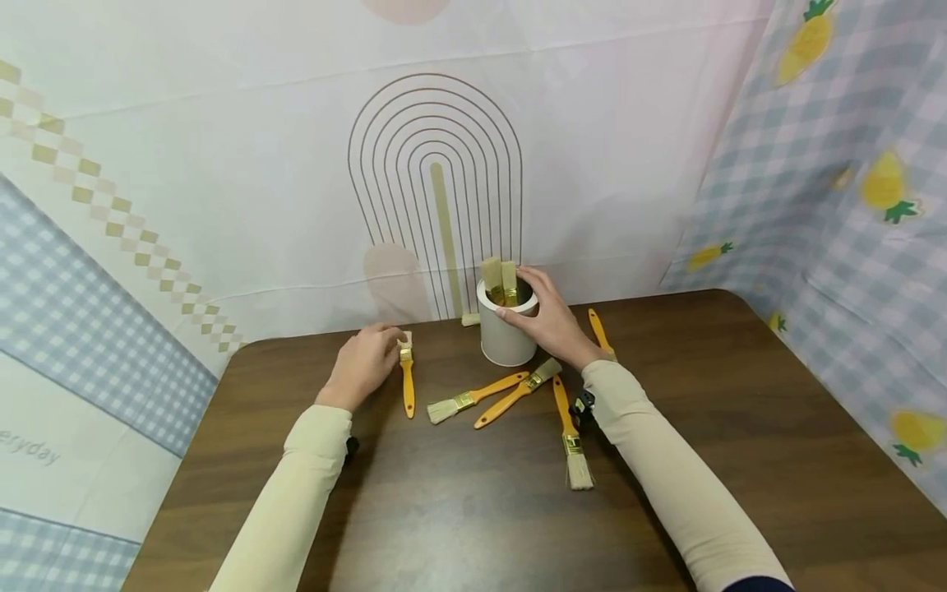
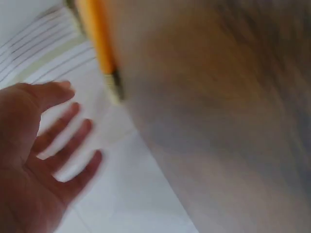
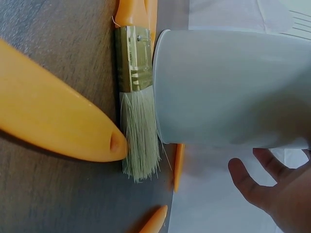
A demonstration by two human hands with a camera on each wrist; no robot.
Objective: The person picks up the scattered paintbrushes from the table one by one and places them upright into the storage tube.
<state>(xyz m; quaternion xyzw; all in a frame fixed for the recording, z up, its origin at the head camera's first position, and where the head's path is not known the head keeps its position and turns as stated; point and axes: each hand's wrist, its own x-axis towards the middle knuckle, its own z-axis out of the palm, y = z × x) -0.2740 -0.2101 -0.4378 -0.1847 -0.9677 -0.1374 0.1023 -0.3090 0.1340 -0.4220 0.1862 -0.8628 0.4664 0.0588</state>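
A white can [image 1: 506,335] stands upright near the table's back edge, with two paintbrushes [image 1: 491,275] in it, bristles up. My right hand [image 1: 555,322] grips the can at its top, thumb on the near side and fingers around the right and far side. In the right wrist view the can [image 3: 228,87] lies sideways across the picture, with fingers [image 3: 255,191] beside its upper part. My left hand [image 1: 360,362] is at the bristle end of a yellow-handled paintbrush [image 1: 408,390]. The left wrist view is blurred; fingers [image 2: 73,141] and thumb stand apart there, holding nothing.
In front of the can lie two paintbrushes, one pointing left [image 1: 473,398] and one crossing toward the right [image 1: 514,400]. Another paintbrush [image 1: 570,427] lies by the right wrist, and one [image 1: 599,329] behind the right hand. Bristles [image 1: 470,319] show behind the can. A printed cloth [image 1: 592,164] hangs behind the table.
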